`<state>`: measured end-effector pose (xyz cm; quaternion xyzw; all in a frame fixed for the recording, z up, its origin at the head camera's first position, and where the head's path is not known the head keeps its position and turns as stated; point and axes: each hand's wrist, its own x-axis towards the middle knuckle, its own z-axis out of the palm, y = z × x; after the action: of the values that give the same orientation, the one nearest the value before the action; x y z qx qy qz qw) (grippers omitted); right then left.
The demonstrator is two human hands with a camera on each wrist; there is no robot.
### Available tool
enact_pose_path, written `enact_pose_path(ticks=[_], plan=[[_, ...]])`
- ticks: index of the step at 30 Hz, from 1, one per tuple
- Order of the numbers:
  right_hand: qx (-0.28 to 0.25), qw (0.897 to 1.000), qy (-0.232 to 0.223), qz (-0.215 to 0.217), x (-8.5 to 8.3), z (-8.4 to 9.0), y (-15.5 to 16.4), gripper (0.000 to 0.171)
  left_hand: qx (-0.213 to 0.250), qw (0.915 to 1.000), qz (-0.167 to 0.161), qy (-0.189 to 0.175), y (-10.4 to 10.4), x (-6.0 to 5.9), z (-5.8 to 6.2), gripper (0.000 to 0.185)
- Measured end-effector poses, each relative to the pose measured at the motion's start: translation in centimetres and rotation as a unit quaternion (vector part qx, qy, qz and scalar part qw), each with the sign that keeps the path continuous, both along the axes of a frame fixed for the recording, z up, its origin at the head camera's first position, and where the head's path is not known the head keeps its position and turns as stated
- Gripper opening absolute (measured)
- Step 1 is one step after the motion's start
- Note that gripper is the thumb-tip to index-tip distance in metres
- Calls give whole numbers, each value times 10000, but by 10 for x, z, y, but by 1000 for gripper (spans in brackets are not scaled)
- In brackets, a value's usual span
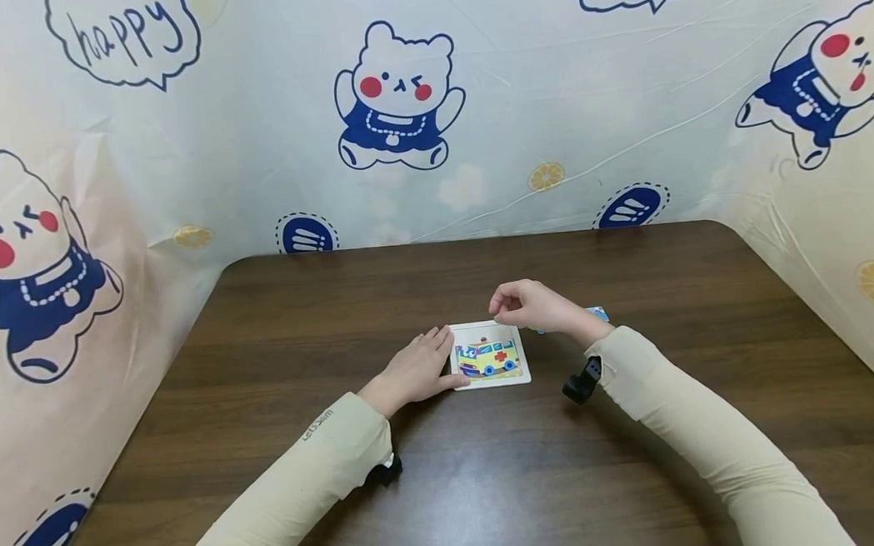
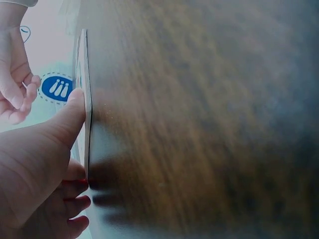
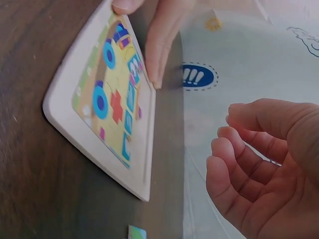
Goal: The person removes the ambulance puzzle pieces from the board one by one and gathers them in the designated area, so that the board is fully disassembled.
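Observation:
A white-framed picture puzzle (image 1: pixel 491 358) lies on the table, showing a yellow ambulance with blue wheels and a red cross. Along its far side a strip of the tray (image 1: pixel 478 331) is bare white. My left hand (image 1: pixel 418 366) rests at the tray's left side, fingers extended along that edge and thumb (image 2: pixel 75 112) on the near corner. Above the far right corner hovers my right hand (image 1: pixel 532 305), its fingers loosely bent. Nothing shows between those fingers (image 3: pixel 224 174) in the right wrist view.
Blue puzzle pieces (image 1: pixel 598 313) lie right of the tray, partly hidden behind the right wrist. One small green and blue piece (image 3: pixel 136 232) shows low in the right wrist view. Behind the brown table (image 1: pixel 333 296) hangs a bear-printed curtain (image 1: pixel 501 94).

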<state>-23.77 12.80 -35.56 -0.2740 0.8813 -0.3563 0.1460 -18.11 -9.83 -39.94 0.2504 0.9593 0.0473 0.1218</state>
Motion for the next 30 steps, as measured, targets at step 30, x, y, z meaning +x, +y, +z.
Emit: enact_pose_path(ticks=[30], plan=[[864,9940,-284,609,5,-29,-33,12,-44,10000,-72,34,-1,-1,0,81]])
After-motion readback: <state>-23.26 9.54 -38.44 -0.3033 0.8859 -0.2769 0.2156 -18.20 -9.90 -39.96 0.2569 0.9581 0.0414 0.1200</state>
